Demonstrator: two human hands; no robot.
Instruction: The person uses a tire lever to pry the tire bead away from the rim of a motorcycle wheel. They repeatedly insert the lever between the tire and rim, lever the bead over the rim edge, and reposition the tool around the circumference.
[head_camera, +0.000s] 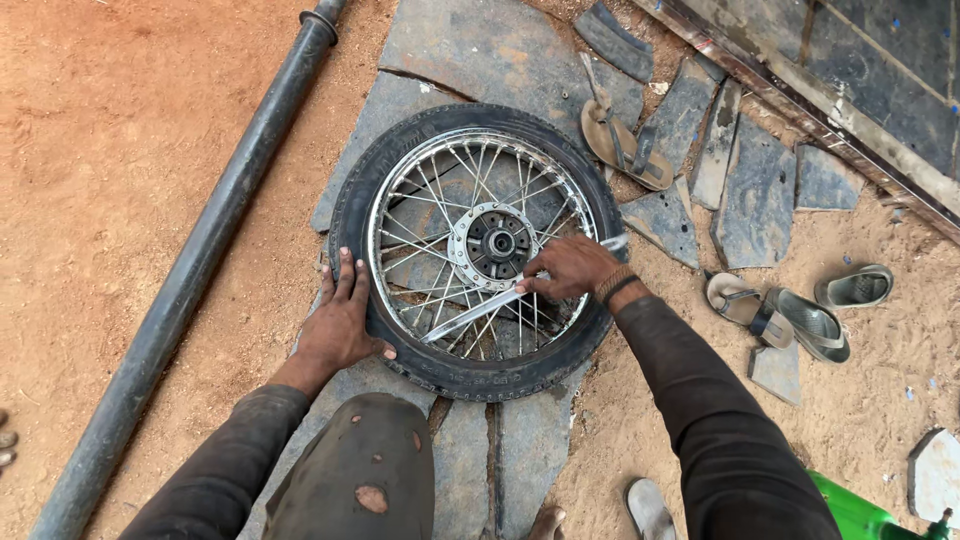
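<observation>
Torn dark fabric covers the person's knee (365, 470) at the near edge, and just beyond it the left hand (340, 320) lies flat with fingers spread on the black tyre (470, 375) of a spoked motorcycle wheel (480, 245), gripping nothing. That wheel lies flat on grey stone slabs (470, 50), and the right hand (572, 268) is closed around a long metal tyre lever (480, 310) slanting across the spokes. Farther off a black pipe (200, 260) runs along the red dirt to the left, with worn sandals (625, 145) beside the slabs to the right.
</observation>
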